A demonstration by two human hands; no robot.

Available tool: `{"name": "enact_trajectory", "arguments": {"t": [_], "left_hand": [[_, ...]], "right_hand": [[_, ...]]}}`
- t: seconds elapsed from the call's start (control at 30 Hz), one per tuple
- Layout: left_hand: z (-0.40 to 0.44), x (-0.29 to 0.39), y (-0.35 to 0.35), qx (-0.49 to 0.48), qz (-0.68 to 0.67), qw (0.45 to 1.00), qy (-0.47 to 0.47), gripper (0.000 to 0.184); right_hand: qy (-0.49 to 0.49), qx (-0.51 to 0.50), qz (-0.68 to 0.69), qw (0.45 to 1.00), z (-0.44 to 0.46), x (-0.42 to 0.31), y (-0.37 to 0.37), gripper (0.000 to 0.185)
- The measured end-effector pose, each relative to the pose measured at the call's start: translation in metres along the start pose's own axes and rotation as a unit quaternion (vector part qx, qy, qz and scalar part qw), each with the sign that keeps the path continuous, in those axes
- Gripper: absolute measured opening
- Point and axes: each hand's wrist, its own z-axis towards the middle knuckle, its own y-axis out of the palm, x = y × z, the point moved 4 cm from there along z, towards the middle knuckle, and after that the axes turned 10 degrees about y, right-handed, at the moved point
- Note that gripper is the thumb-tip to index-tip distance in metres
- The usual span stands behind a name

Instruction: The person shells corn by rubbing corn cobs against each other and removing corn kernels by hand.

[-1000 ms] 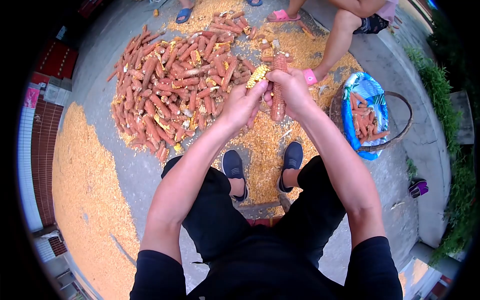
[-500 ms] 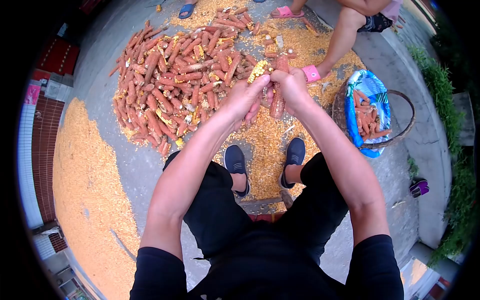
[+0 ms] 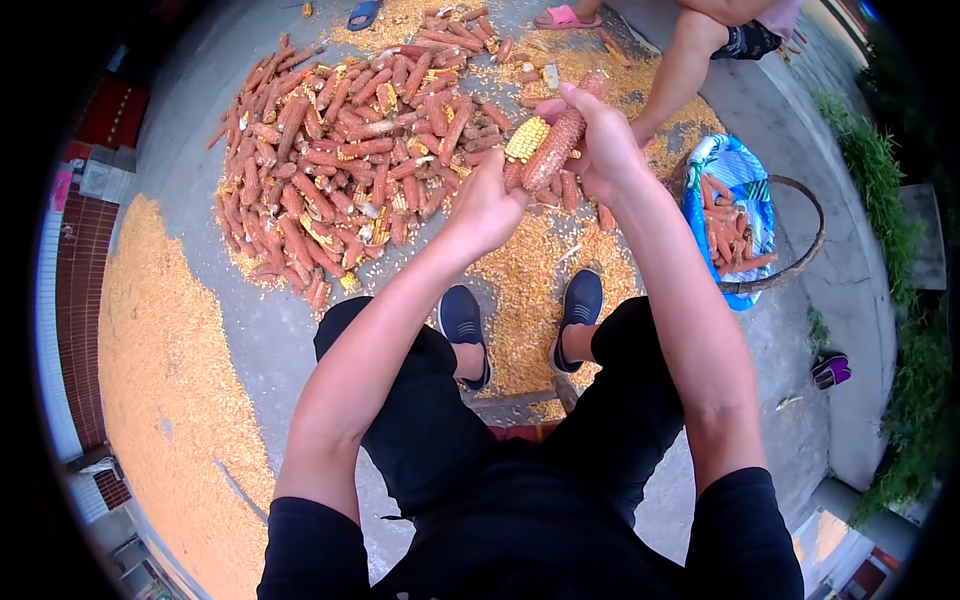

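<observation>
My left hand (image 3: 488,205) is closed round a partly shelled corn cob. Yellow kernels (image 3: 527,139) show on its upper part; my fingers hide the lower end. In my right hand (image 3: 608,147) is a bare reddish corncob (image 3: 566,134), tilted up to the right and lying against the kernelled cob. Both hands are held close together above the near right edge of a heap of shelled cobs (image 3: 330,170). Loose yellow kernels (image 3: 520,340) cover the ground below, between my shoes.
A basket (image 3: 728,165) with a blue lining and an arched handle holds several cobs at the right. Another person's bent leg (image 3: 680,75) is beyond it. Spread kernels (image 3: 170,360) lie along the left. A purple object (image 3: 830,372) rests on the ground at far right.
The bare cob has swung from upright to a slant across the kernelled cob. My right hand has moved slightly up and right, and my left hand has dropped a little lower.
</observation>
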Motion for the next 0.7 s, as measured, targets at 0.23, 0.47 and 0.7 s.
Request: {"name": "enact_trajectory", "arguments": {"t": [0.23, 0.47, 0.7], "left_hand": [[-0.010, 0.038, 0.002, 0.021, 0.087, 0.996, 0.019, 0.048], [-0.011, 0.046, -0.002, 0.020, 0.159, 0.987, 0.027, 0.058], [-0.012, 0.027, -0.003, -0.029, -0.098, 0.992, 0.069, 0.032]], "right_hand": [[-0.084, -0.023, 0.100, 0.991, 0.001, 0.024, 0.021, 0.025], [-0.102, -0.019, 0.123, 0.987, 0.006, 0.029, 0.018, 0.024], [-0.238, 0.063, -0.124, 0.961, 0.001, 0.029, 0.010, 0.022]]}}
